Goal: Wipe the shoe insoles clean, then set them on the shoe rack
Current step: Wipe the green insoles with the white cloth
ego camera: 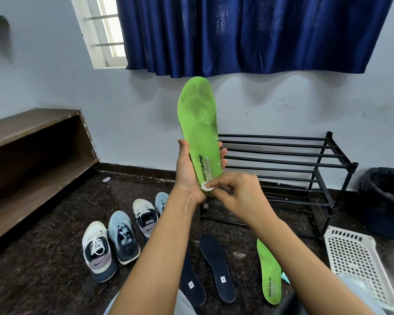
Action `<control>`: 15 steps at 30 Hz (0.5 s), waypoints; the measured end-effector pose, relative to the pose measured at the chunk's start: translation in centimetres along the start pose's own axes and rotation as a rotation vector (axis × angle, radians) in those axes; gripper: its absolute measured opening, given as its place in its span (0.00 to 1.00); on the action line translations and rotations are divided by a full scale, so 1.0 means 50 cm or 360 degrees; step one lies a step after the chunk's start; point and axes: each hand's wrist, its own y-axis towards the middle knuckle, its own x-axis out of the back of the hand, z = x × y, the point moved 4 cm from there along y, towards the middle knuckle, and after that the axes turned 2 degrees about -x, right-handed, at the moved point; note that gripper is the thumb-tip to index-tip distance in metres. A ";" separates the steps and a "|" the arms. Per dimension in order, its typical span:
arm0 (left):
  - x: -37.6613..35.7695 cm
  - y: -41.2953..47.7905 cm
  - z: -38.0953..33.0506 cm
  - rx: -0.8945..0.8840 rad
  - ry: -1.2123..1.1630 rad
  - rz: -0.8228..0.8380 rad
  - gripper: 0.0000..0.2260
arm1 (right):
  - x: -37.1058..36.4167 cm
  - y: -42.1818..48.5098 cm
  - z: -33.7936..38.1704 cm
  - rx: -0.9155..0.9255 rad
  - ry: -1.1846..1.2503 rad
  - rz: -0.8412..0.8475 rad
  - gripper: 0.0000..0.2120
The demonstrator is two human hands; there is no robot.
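The left hand gripped the green insole upright before the shoe rack, toe up (printed heel down); right hand fingertips pinched a white wipe against its heel.

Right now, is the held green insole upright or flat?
Upright: the left hand grips the green insole near its heel, toe end pointing up; the right hand pinches a white wipe against the heel.
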 end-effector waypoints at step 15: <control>0.009 -0.001 -0.006 -0.0129 0.0064 -0.0038 0.38 | 0.003 -0.012 -0.001 -0.0118 -0.0059 -0.0076 0.10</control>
